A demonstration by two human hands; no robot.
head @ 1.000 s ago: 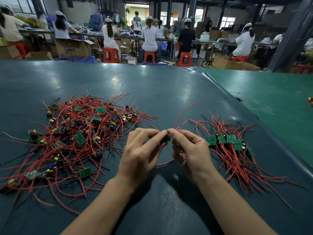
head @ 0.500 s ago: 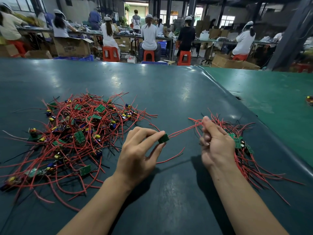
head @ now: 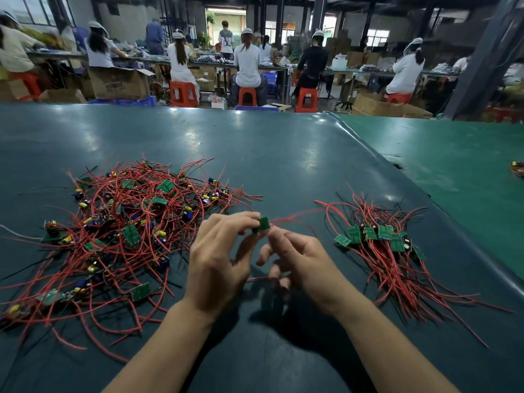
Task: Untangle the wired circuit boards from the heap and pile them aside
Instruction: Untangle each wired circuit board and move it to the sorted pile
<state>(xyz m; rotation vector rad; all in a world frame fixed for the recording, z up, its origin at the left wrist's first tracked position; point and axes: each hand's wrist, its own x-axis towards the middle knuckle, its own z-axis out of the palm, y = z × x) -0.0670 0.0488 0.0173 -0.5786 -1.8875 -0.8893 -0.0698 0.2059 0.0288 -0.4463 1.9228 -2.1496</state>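
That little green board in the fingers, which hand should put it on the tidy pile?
Probably the right hand: it is nearer the sorted pile. The left hand pinches the board now.

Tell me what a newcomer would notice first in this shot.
First, the big tangled heap of red wires and green boards on the left of the dark table. Then the left hand pinching one small green board at centre, beside the right hand. A tidier sorted pile lies right.
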